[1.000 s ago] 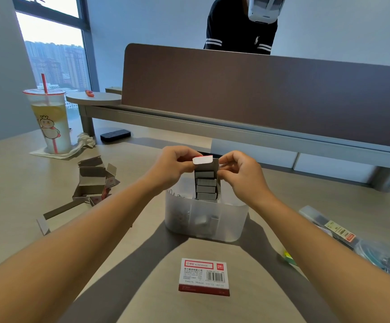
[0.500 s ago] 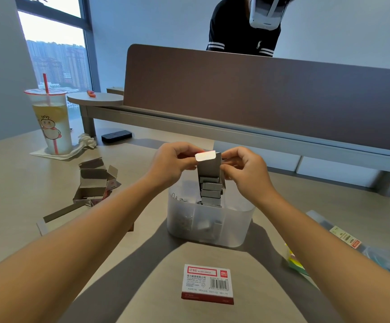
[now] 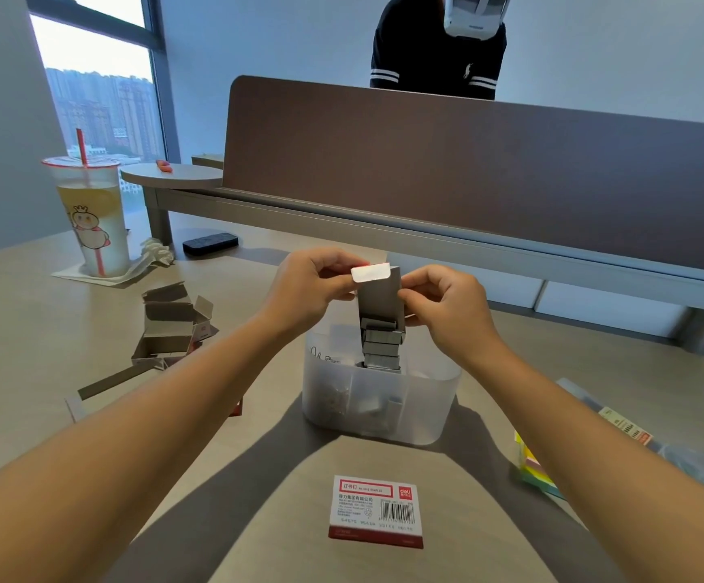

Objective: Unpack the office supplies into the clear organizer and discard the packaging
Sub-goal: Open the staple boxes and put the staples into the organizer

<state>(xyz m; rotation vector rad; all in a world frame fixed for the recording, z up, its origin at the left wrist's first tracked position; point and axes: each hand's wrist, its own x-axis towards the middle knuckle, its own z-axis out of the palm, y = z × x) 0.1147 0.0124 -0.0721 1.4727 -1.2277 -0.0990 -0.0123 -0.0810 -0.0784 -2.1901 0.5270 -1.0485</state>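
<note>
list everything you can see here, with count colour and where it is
organizer: 1, clear, desk centre
staple box: 1, grey, tipped over organizer
staples: several strips, grey, sliding from the box into organizer
sealed box: 1, white and red, near desk edge
empty boxes: a few, grey, left
cup: 1, red straw, far left
sticky notes: 1 pad, coloured, right
hands: left and right, both pinching staple box

Staple box higher, staples sliding out.
</note>
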